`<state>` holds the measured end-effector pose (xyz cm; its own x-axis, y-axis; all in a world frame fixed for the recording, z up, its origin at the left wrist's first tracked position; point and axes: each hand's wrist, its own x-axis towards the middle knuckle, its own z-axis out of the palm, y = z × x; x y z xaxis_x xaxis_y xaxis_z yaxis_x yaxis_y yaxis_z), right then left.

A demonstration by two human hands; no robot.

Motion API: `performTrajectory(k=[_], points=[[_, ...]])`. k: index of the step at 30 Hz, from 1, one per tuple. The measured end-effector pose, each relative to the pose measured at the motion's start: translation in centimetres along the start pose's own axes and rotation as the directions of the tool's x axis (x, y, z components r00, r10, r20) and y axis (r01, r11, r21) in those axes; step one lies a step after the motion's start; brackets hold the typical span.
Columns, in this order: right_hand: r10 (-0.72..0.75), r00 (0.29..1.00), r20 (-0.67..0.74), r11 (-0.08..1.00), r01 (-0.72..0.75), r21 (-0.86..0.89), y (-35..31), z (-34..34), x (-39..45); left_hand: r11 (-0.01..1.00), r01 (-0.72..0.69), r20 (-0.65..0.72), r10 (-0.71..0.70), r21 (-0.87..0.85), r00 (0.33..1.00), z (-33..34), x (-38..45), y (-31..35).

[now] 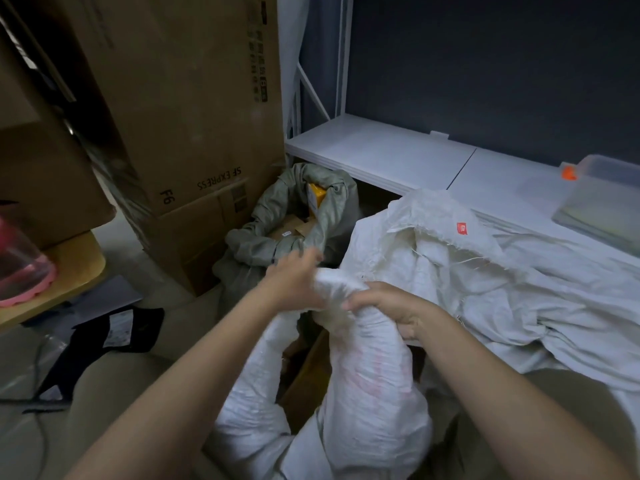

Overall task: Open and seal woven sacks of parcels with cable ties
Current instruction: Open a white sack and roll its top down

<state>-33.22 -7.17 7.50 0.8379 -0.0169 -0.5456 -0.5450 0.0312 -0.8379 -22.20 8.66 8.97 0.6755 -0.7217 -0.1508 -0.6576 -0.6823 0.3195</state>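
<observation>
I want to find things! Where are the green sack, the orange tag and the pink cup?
green sack (263,233): head view, on its rolled-down rim.
orange tag (462,228): head view, middle of the tag.
pink cup (20,268): head view, its side wall.

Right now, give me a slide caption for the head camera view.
Both hands, left hand and right hand, grip the gathered mouth of a white woven sack, beside an open grey-green sack of parcels.

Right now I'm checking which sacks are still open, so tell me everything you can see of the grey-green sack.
The grey-green sack is woven, dull and crumpled. It sits on the floor behind the hands, against the cardboard boxes and in front of the white shelf. Its mouth is open, the rim rolled down. Inside show a yellow parcel and brown ones.
</observation>
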Motion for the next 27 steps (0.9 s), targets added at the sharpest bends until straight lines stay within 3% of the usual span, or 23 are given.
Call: performTrajectory(k=[1,2,3,5,7,8,10,12,14,15,16,19,20,22,24,25,27], points=[[0.039,0.995,0.09,0.996,-0.046,0.081,-0.2,-0.1,0.2,0.965,-0.112,-0.132,0.147,0.239,0.98,1.1,-0.3,0.8],[0.053,0.991,0.125,0.997,-0.059,0.048,-0.5,-0.1,0.3,0.89,-0.232,-0.214,0.333,0.392,0.918,2.2,-0.5,1.6],[0.044,0.994,0.1,0.996,-0.036,-0.076,-0.7,0.0,0.5,0.846,-0.304,-0.239,0.436,0.438,0.867,2.6,-0.6,2.3],[-0.051,0.998,-0.041,0.852,0.022,-0.523,-0.8,0.0,0.6,0.917,-0.279,-0.16,0.333,0.284,0.929,2.1,0.3,2.1],[-0.218,0.964,-0.15,0.656,0.031,-0.754,0.0,-0.2,0.5,0.984,-0.162,-0.056,0.166,0.072,0.985,1.2,1.6,0.8],[-0.272,0.944,-0.188,0.665,0.043,-0.745,0.6,-0.3,0.5,0.992,-0.125,-0.059,0.125,-0.009,0.99,0.5,2.3,0.0],[-0.237,0.937,-0.258,0.846,0.068,-0.529,1.5,-0.6,0.5,0.995,-0.093,-0.049,0.091,-0.031,0.995,-0.4,2.6,-0.4],[-0.081,0.981,-0.177,0.99,0.058,-0.132,0.9,-0.9,0.3,0.974,-0.134,-0.067,0.148,0.182,0.987,-0.3,1.9,0.4],[-0.029,1.0,-0.01,0.995,0.03,0.099,-0.5,-1.2,-0.3,0.845,-0.291,-0.197,0.411,0.449,0.89,0.8,1.3,1.6],[-0.04,0.999,0.026,0.996,0.037,0.086,-1.1,-1.4,-0.5,0.787,-0.341,-0.238,0.513,0.514,0.825,0.9,1.2,2.4],[-0.059,0.998,0.022,0.998,0.059,-0.008,-1.7,-1.6,-0.7,0.787,-0.349,-0.242,0.52,0.509,0.819,0.6,1.4,2.9],[-0.154,0.984,-0.094,0.887,0.095,-0.451,-2.0,-1.9,-0.8,0.959,-0.101,-0.21,0.16,0.266,0.965,-0.9,3.9,2.3],[-0.172,0.975,-0.141,0.867,0.082,-0.491,-1.6,-2.0,-0.7,0.986,-0.027,-0.235,0.065,0.163,0.97,-1.4,4.7,1.7],[-0.17,0.957,-0.233,0.929,0.076,-0.363,-0.9,-2.4,-0.2,0.996,0.036,-0.288,-0.01,0.083,0.958,-1.9,5.6,1.0],[-0.13,0.962,-0.24,0.977,0.084,-0.194,-1.2,-2.6,-0.1,0.978,-0.055,-0.252,0.106,0.202,0.962,-2.0,5.3,1.8],[-0.112,0.975,-0.194,0.985,0.082,-0.154,-1.7,-2.8,0.0,0.945,-0.182,-0.218,0.244,0.271,0.945,-1.8,4.9,2.4],[-0.087,0.994,-0.063,0.992,0.08,-0.096,-3.0,-3.0,-0.2,0.833,-0.44,-0.161,0.511,0.335,0.844,-1.6,4.0,4.2]])
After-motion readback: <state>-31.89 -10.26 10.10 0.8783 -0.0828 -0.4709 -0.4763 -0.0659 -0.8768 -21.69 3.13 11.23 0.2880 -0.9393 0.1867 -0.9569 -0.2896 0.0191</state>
